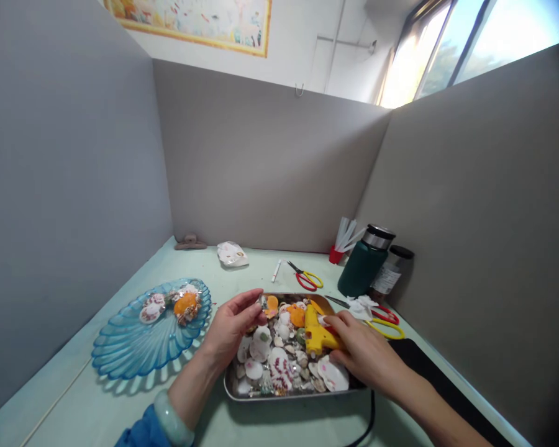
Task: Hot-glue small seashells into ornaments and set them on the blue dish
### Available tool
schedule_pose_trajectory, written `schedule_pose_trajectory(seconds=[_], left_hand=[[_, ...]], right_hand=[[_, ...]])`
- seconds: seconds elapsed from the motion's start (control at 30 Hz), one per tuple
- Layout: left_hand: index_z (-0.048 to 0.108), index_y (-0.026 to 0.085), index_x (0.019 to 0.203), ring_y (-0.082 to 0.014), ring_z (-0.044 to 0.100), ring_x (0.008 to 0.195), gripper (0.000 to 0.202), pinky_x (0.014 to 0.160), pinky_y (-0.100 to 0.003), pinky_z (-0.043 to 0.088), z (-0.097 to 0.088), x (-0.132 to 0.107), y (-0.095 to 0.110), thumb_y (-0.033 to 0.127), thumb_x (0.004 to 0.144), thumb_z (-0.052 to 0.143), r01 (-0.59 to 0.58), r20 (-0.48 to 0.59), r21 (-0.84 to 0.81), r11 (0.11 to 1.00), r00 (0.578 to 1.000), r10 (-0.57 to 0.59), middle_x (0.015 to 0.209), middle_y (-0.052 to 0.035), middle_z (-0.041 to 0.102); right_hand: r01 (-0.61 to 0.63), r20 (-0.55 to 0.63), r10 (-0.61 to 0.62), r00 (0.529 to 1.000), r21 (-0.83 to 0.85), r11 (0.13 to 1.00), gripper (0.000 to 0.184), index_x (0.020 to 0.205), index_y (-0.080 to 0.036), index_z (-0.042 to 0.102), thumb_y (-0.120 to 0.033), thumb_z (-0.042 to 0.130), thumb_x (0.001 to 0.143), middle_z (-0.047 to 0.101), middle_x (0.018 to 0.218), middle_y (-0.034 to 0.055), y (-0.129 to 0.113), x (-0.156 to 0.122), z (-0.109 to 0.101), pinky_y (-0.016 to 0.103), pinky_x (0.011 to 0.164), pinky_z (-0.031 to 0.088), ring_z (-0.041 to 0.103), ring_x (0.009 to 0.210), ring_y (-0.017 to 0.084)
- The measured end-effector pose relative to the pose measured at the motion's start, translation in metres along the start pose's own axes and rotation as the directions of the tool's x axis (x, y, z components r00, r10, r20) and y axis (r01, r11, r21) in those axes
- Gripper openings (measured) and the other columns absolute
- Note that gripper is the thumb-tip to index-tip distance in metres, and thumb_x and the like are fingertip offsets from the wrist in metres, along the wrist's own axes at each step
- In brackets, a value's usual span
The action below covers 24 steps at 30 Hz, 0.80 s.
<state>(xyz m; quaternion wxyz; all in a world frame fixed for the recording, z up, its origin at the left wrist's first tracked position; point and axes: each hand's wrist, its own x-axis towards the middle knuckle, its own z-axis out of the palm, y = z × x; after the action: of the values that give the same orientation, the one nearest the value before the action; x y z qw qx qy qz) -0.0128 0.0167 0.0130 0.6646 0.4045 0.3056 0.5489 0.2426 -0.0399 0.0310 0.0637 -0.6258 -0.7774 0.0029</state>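
The yellow glue gun is over the right part of a metal tray, its nozzle pointing down. The right hand has its grip closed round the handle. The left hand is at the tray's left edge, thumb and fingers nearly together; whether they pinch a small piece I cannot tell. The gun looks like light, stiff plastic, best held by the handle, away from a possibly hot nozzle; the black cord may drag. The shells filling the tray seem light, hard and brittle, best taken by their rims. Left on the worktop is a blue scalloped dish bearing shell pieces; beyond the tray lie scissors, and a green bottle stands right
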Motion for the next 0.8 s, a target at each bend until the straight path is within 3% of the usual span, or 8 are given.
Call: schedule_pose_trajectory(seconds=[0.17,0.3,0.37,0.43,0.5,0.57,0.67,0.8], left_hand=[[0.068,0.012,0.102,-0.0093,0.061,0.059,0.042,0.062,-0.021,0.048,-0.001,0.0,-0.001,0.025,0.064,0.079,0.008,0.0,0.008,1.0,1.0,-0.008,0.072,-0.0016,0.068],[0.067,0.013,0.104,-0.0095,0.062,0.061,0.04,0.062,-0.021,0.047,-0.003,0.001,-0.002,0.024,0.067,0.077,0.021,0.008,0.022,1.0,1.0,-0.021,0.076,-0.0021,0.068],[0.067,0.014,0.104,-0.0096,0.062,0.061,0.04,0.062,-0.021,0.046,-0.002,0.002,-0.002,0.024,0.067,0.077,0.027,0.005,0.028,0.999,1.0,-0.027,0.076,-0.0023,0.068],[0.068,0.014,0.104,-0.0099,0.061,0.06,0.04,0.062,-0.022,0.046,-0.002,0.002,-0.002,0.024,0.066,0.078,0.028,-0.002,0.03,0.999,1.0,-0.028,0.075,-0.002,0.067],[0.069,0.014,0.102,-0.0101,0.061,0.06,0.039,0.062,-0.022,0.045,0.0,0.002,-0.001,0.023,0.065,0.078,0.032,-0.007,0.028,0.999,0.999,-0.032,0.073,-0.0015,0.067],[0.069,0.015,0.101,-0.01,0.061,0.06,0.038,0.062,-0.022,0.045,0.0,0.003,0.0,0.023,0.065,0.078,0.033,-0.01,0.025,0.999,0.999,-0.032,0.074,-0.0016,0.067],[0.07,0.015,0.099,-0.0098,0.061,0.059,0.037,0.062,-0.023,0.046,0.0,0.003,0.001,0.023,0.064,0.078,0.031,-0.013,0.019,0.999,0.999,-0.031,0.078,-0.0031,0.069],[0.071,0.016,0.1,-0.0091,0.06,0.06,0.035,0.062,-0.023,0.046,-0.002,0.004,0.0,0.022,0.066,0.077,0.037,0.014,0.014,0.999,0.999,-0.037,0.085,-0.0049,0.07]], right_hand=[[-0.027,-0.093,0.019,0.995,-0.083,0.996,0.021,0.093,-0.016,0.066,-0.027,0.051,0.083,0.066,0.09,0.011,-0.001,0.004,-0.002,0.033,0.07,0.042,0.061,0.081,0.026],[-0.024,-0.167,0.08,0.983,0.31,0.95,0.026,0.091,-0.017,0.066,-0.038,0.051,0.085,0.067,0.08,0.0067,0.018,0.012,-0.012,0.03,0.061,0.04,0.059,0.069,0.021],[-0.038,-0.133,0.16,0.978,0.641,0.766,0.03,0.09,-0.017,0.064,-0.044,0.056,0.082,0.065,0.072,0.0042,0.028,0.017,-0.02,0.029,0.058,0.04,0.058,0.065,0.019],[-0.049,-0.074,0.278,0.958,0.91,0.413,0.036,0.092,-0.015,0.062,-0.048,0.062,0.077,0.062,0.065,0.0032,0.032,0.025,-0.028,0.028,0.055,0.042,0.057,0.06,0.018],[0.004,-0.028,0.332,0.943,0.997,0.073,0.04,0.095,-0.015,0.061,-0.05,0.062,0.077,0.061,0.067,0.0039,0.028,0.034,-0.034,0.027,0.053,0.043,0.056,0.059,0.017],[0.065,-0.029,0.257,0.966,0.989,-0.13,0.04,0.097,-0.018,0.06,-0.053,0.058,0.079,0.06,0.072,0.003,0.017,0.043,-0.034,0.025,0.05,0.044,0.053,0.058,0.014],[0.047,-0.026,0.124,0.992,0.984,-0.17,0.032,0.085,-0.02,0.056,-0.051,0.061,0.079,0.047,0.057,-0.0049,-0.001,0.052,-0.02,0.019,0.034,0.027,0.035,0.04,0.007],[-0.017,0.018,0.013,1.0,0.999,-0.036,0.035,0.073,-0.016,0.054,-0.049,0.066,0.077,0.044,0.048,-0.006,-0.011,0.05,0.011,0.019,0.036,0.024,0.035,0.036,0.005]])
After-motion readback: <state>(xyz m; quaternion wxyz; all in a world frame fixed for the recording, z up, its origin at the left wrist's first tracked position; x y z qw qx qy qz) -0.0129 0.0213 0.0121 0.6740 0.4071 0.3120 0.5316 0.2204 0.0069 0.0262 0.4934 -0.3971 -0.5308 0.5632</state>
